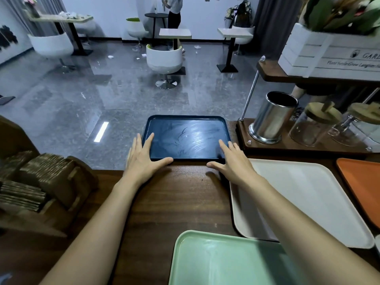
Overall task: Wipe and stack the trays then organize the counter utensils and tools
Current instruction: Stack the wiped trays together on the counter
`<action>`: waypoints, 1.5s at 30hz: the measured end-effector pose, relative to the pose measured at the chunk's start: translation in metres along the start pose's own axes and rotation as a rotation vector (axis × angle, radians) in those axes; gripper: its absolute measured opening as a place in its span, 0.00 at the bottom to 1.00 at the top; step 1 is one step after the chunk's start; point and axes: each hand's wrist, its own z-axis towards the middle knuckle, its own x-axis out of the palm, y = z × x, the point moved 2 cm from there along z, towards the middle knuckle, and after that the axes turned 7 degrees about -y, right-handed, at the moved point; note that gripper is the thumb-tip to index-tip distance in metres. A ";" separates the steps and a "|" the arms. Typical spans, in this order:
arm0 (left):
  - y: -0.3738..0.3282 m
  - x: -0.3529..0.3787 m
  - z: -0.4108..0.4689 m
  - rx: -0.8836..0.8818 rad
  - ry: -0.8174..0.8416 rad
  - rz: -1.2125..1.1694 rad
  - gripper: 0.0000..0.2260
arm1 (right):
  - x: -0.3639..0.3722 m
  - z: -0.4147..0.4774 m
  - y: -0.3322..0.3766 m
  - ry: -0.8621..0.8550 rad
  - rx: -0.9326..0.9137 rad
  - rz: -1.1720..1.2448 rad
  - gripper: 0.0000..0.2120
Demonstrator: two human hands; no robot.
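A dark blue tray [186, 120] lies at the far edge of the wooden counter [181, 198], its surface streaked with wipe marks. My left hand [141, 159] lies flat on its near left corner, fingers straight and thumb along the near rim. My right hand [232, 159] lies the same way on the near right corner. A cream tray [308, 198] sits to the right, an orange tray [362, 182] beyond it at the frame edge, and a mint green tray [222, 260] lies nearest to me.
A wooden holder of brown napkins [35, 182] stands at the left. At the right, a wooden rack holds a steel utensil cup [271, 118] and glass jars with wooden lids [316, 126]. Above it sits a white planter box [329, 50]. A person stands far back in the room.
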 end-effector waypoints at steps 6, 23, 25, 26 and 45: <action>-0.060 0.013 -0.043 0.223 -0.012 -0.031 0.34 | -0.042 -0.073 -0.033 -0.064 -0.028 0.253 0.35; -0.174 0.085 -0.186 0.220 0.413 0.134 0.49 | -0.108 -0.226 -0.223 -0.004 0.253 0.144 0.44; -0.174 0.083 -0.188 0.204 0.408 0.123 0.47 | -0.112 -0.225 -0.222 0.038 0.244 0.100 0.46; -0.175 0.082 -0.190 0.197 0.404 0.119 0.44 | -0.114 -0.224 -0.222 0.055 0.237 0.080 0.46; -0.175 0.037 -0.216 0.105 0.199 -0.079 0.50 | -0.133 -0.242 -0.196 -0.108 0.190 0.272 0.43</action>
